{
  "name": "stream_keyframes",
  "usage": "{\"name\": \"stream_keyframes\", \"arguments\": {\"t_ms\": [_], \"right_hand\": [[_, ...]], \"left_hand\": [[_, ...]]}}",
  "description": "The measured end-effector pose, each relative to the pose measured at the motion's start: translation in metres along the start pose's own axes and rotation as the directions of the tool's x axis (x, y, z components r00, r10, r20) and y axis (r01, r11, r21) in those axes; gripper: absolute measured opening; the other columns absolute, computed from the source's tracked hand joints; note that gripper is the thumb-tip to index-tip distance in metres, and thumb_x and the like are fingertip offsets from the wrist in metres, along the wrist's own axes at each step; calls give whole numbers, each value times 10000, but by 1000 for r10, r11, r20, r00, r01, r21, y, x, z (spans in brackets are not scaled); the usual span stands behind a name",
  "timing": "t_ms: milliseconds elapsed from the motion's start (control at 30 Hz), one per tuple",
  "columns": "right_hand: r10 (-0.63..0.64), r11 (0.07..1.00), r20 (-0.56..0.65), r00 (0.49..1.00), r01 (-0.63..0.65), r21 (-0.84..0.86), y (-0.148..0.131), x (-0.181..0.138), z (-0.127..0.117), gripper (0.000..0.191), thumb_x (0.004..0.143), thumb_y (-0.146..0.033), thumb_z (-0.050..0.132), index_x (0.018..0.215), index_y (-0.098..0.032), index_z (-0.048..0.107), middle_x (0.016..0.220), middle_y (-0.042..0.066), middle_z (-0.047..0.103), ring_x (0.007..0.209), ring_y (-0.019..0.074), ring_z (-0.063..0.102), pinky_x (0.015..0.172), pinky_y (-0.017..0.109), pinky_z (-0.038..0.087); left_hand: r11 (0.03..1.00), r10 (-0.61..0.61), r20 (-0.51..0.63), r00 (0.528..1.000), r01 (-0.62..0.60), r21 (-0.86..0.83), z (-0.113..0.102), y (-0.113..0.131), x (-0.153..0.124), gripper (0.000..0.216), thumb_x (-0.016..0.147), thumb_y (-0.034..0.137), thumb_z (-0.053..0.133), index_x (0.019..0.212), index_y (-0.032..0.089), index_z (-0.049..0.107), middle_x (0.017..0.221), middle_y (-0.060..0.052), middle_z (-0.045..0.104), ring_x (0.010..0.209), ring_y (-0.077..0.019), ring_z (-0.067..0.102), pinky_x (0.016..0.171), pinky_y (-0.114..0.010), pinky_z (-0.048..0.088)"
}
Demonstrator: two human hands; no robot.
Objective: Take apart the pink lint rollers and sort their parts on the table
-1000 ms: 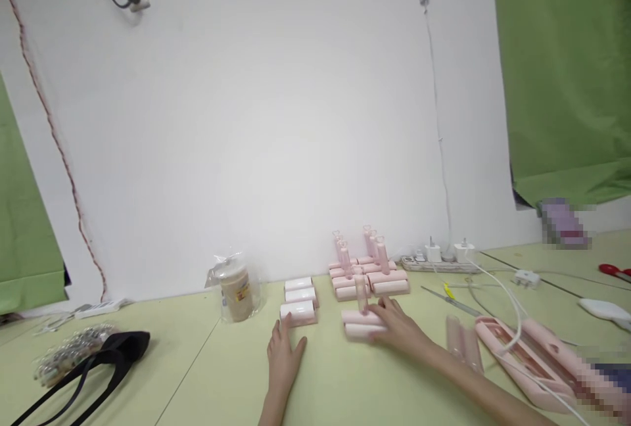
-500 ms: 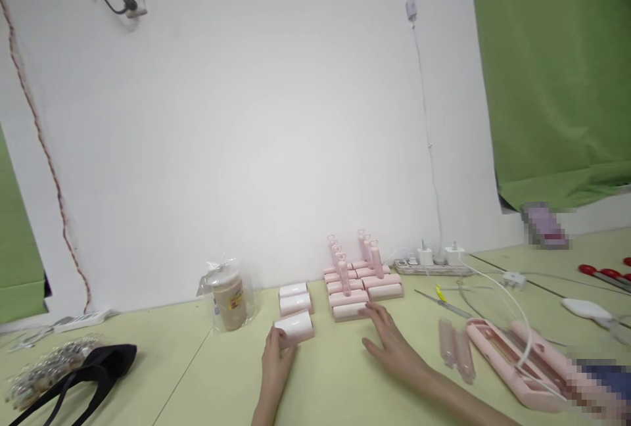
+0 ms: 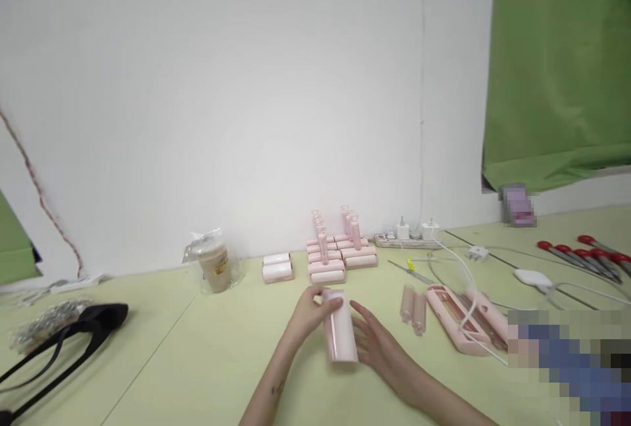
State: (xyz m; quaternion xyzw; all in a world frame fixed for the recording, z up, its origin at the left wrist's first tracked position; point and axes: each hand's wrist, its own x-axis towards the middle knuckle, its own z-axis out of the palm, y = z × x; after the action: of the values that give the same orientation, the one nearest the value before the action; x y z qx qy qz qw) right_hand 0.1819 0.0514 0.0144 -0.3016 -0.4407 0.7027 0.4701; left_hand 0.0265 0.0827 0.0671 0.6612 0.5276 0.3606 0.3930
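Observation:
My left hand (image 3: 310, 313) grips the top end of a white and pink lint roller (image 3: 344, 335), thumb across its front, and holds it tilted above the table. Beside the roller's right edge is my right hand (image 3: 384, 350), fingers apart; the roller partly hides its fingertips, so contact is unclear. Two similar white rollers (image 3: 277, 271) lie side by side farther back. Right of them, pink lint rollers (image 3: 327, 267) are lined up in two columns, several with clear pink handles (image 3: 355, 234) standing upright.
Loose clear pink tubes (image 3: 419, 313) and a long pink case (image 3: 458, 321) lie to the right, with white cables, a power strip (image 3: 409, 240) and red-handled tools (image 3: 586, 258) beyond. A bagged cup (image 3: 217, 268) and a black strap (image 3: 98, 317) are on the left.
My left hand has lifted the nearest white roller off the table, brought it right and turned it upright. My right hand has drawn back from the pink rollers to beside it. The view has shifted.

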Motion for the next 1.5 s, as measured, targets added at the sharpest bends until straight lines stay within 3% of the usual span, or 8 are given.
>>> {"name": "stream_keyframes", "arguments": {"t_ms": [267, 600, 767, 967, 1100, 1233, 1400, 1500], "right_hand": [[300, 716, 18, 954, -238, 656, 7, -1, -7, 577, 685, -609, 535, 1017, -137, 537, 922, 120, 650, 927, 263, 580, 851, 422, 431], [334, 466, 135, 933, -288, 837, 5, 1, -11, 388, 717, -426, 617, 1040, -223, 544, 972, 78, 574, 852, 172, 582, 719, 311, 483], [324, 514, 304, 896, -437, 738, 4, -3, -11, 341, 752, -500, 538, 828, -171, 582, 821, 57, 578, 687, 138, 575, 536, 218, 456], [412, 643, 394, 821, -569, 513, 11, -16, 5, 494, 744, -612, 448, 750, -134, 573, 677, 23, 542, 586, 121, 532, 430, 185, 368], [392, 763, 273, 878, -476, 437, 16, -25, 19, 451, 794, -520, 414, 742, -109, 593, 646, 30, 552, 558, 118, 507, 476, 230, 402], [359, 861, 77, 930, -362, 358, 19, -29, 31, 359, 800, -476, 449, 754, -156, 606, 539, -7, 542, 478, 114, 480, 480, 243, 414], [139, 964, -19, 990, -131, 234, 10, -23, 27, 196, 760, -312, 553, 889, -179, 618, 817, 11, 634, 752, 143, 571, 669, 233, 450], [-28, 998, -116, 993, 22, -52, -3, -16, 12, 336, 726, -339, 607, 1028, -196, 565, 933, 31, 630, 903, 191, 560, 788, 284, 431]], "left_hand": [[993, -108, 130, 986, 101, 61, 24, 40, 44, 174, 475, 284, 712, 539, 151, 619, 511, 24, 535, 552, -156, 498, 542, -248, 356], [961, -58, -209, 976, -2, -276, -30, -27, 21, 591, 697, 455, 512, 1197, 164, 394, 1133, -117, 495, 990, -198, 498, 754, -256, 417], [953, -55, -243, 968, -21, -301, -10, -73, -8, 562, 633, 445, 569, 1088, 154, 414, 982, -105, 539, 928, -211, 531, 813, -320, 408], [983, 39, -216, 976, -76, -165, 0, -65, -29, 570, 552, 137, 631, 1095, 185, 462, 1183, -102, 459, 1193, -253, 317, 1020, -392, 186], [978, 188, -116, 975, -197, -65, 5, -39, -48, 343, 769, 272, 486, 1109, 231, 481, 1204, -76, 447, 1193, -243, 305, 1005, -404, 206], [913, 55, 119, 991, -2, -408, 19, -19, -64, 360, 789, 370, 503, 1112, 216, 468, 980, -71, 565, 882, -216, 536, 778, -335, 409], [591, -14, -3, 1000, 6, -807, 21, -13, -64, 412, 779, 354, 546, 1117, 200, 369, 865, -65, 615, 810, -192, 575, 720, -293, 419], [585, -47, 39, 998, 59, -809, 18, -11, -64, 381, 800, 360, 522, 1093, 199, 338, 854, -71, 619, 790, -186, 590, 703, -293, 423]]}}
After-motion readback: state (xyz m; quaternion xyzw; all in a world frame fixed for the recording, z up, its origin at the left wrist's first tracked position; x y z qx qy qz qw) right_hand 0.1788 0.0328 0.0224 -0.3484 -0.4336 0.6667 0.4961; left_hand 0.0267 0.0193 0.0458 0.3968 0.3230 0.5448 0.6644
